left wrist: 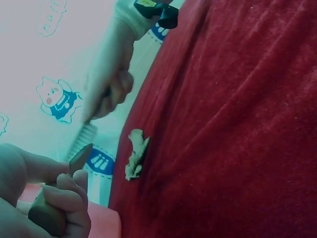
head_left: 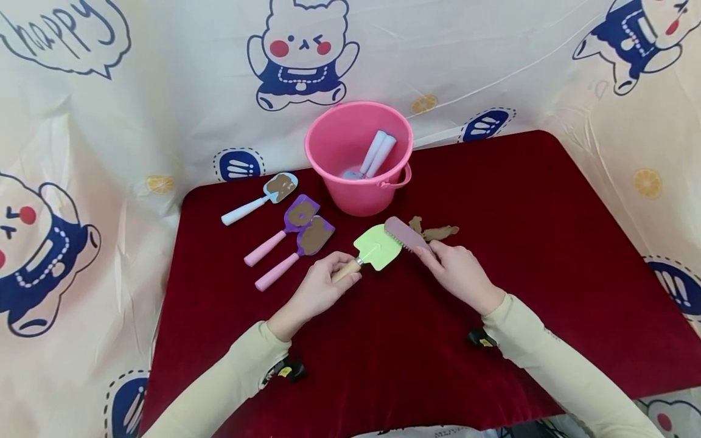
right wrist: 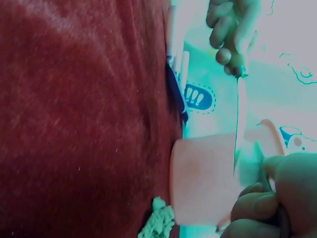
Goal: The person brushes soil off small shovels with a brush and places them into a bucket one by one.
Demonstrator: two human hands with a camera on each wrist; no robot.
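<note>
My left hand (head_left: 320, 283) grips the wooden handle (head_left: 347, 270) of a small shovel with a light green blade (head_left: 380, 246). In my right hand (head_left: 462, 274) is a mauve-backed brush (head_left: 404, 232), its bristles facing down and left. The brush head overlaps the blade's right edge in the head view. The left wrist view shows the bristles (left wrist: 81, 141) beyond the shovel's wooden handle (left wrist: 47, 215), both hands raised over the table. Beneath and beyond the brush, brown clay-like scraps (head_left: 440, 232) lie on the cloth. The green blade looks clean on its upper face.
A pink bucket (head_left: 358, 198) stands behind the hands with two pale-handled tools (head_left: 379, 155) inside. To its left lie a light blue shovel (head_left: 241, 211) and two purple shovels with pink handles (head_left: 276, 272), brown patches on their blades. Dark red cloth (head_left: 520, 201) covers the table.
</note>
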